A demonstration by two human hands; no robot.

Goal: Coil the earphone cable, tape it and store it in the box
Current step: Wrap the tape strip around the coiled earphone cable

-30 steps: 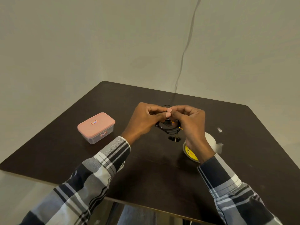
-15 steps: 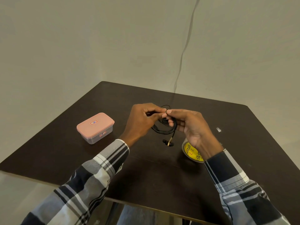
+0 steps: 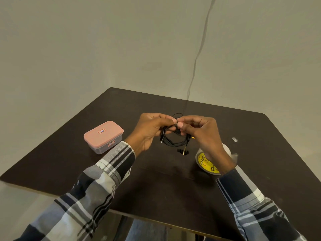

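We are at the taping step, as we judge it: the earphone cable [image 3: 175, 140] is already gathered into a loose black coil, and both hands meet at its top edge, above the table [image 3: 156, 180]. Our left hand [image 3: 152, 131] curls round the left side of the coil and grips the strands together. Our right hand [image 3: 203, 132] pinches at the same spot with thumb and fingertips; whether a strip of tape sits between them is too small to tell. The earbuds [image 3: 183, 151] dangle from the bottom of the coil, just clear of the table.

The next move calls for keeping the strands bunched while the binding is pressed closed, so the loops do not spring apart. After that, one hand must free itself to open the pink-lidded box [image 3: 103, 136], which stands shut on the table, well to the left of our left hand. The tape roll [image 3: 206, 162] lies under our right wrist.
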